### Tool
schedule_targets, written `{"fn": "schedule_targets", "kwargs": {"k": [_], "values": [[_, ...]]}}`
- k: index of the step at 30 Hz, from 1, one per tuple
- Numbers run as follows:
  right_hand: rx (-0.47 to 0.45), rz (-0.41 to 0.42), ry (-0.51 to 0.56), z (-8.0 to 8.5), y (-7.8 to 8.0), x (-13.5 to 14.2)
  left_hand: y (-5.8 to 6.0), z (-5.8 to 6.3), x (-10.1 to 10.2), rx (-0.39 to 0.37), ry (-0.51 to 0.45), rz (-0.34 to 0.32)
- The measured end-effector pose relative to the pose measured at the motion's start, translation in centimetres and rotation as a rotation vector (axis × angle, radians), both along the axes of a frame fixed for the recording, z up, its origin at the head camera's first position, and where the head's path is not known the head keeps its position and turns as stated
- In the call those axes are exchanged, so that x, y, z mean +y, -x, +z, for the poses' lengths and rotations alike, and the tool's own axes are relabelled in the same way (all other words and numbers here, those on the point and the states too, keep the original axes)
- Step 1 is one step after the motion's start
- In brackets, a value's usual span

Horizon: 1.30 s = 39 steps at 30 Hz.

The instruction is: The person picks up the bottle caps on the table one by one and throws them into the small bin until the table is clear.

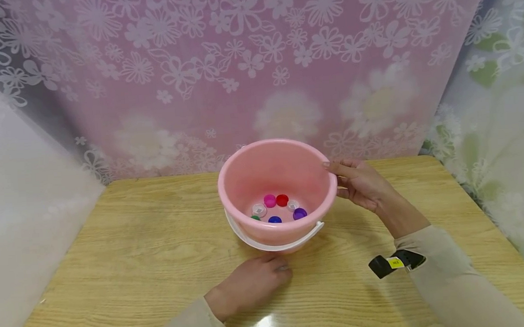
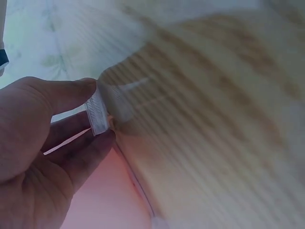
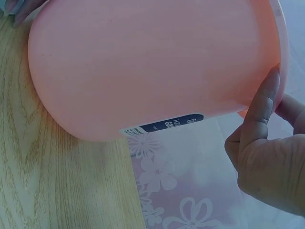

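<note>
A pink plastic bucket (image 1: 280,170) stands on the wooden table, its white handle (image 1: 267,245) hanging down at the front. Several small bottle caps lie on its floor, among them a pink cap (image 1: 270,201), a red cap (image 1: 282,200), a purple cap (image 1: 299,213), a blue cap (image 1: 274,219) and clear ones. My right hand (image 1: 362,185) grips the bucket's rim on the right, thumb over the edge. Low in front of the bucket is my left hand (image 1: 256,282). In the left wrist view, its thumb and fingers pinch a clear ridged bottle cap (image 2: 97,114).
The wooden table (image 1: 150,245) extends on both sides of the bucket. A pink flowered curtain (image 1: 194,87) hangs behind the table's back edge, with pale flowered cloth (image 1: 508,133) along the right. A dark label (image 3: 171,123) shows on the bucket's outer wall.
</note>
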State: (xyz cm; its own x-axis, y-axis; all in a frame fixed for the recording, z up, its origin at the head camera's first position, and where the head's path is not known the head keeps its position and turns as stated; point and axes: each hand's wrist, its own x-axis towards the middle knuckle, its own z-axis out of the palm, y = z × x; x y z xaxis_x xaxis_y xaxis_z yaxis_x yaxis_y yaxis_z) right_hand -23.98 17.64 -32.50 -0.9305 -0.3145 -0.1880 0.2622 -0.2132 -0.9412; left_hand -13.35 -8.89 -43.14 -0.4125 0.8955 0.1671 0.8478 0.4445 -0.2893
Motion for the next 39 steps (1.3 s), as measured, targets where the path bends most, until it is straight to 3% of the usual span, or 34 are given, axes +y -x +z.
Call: {"fn": "schedule_targets", "kwargs": {"k": [11, 17, 23, 26, 32, 35, 39], "values": [[-0.024, -0.005, 0.017, -0.3, -0.1, 0.1, -0.1, 0.0, -1.0, -0.04, 0.008, -0.02], [-0.03, -0.01, 0.016, -0.3, 0.0, 0.0, -0.5, 1.3, -1.6, -0.048, 0.031, -0.001], [-0.034, -0.014, 0.014, -0.1, 0.0, 0.0, -1.2, 3.2, -2.5, -0.163, 0.048, 0.026], [-0.027, -0.015, 0.01, 0.0, 0.0, 0.0, -1.7, 4.7, -2.9, -0.236, 0.032, 0.041], [-0.022, -0.011, 0.012, 0.0, 0.0, 0.0, -2.7, 9.1, -3.6, -0.392, 0.011, 0.062], [-0.021, -0.009, 0.018, 0.0, 0.0, 0.0, -2.9, 11.3, -4.0, -0.428, 0.001, 0.045], [-0.023, -0.01, 0.026, 0.1, -0.1, 0.0, -3.0, 13.8, -4.8, -0.421, -0.062, -0.002]]}}
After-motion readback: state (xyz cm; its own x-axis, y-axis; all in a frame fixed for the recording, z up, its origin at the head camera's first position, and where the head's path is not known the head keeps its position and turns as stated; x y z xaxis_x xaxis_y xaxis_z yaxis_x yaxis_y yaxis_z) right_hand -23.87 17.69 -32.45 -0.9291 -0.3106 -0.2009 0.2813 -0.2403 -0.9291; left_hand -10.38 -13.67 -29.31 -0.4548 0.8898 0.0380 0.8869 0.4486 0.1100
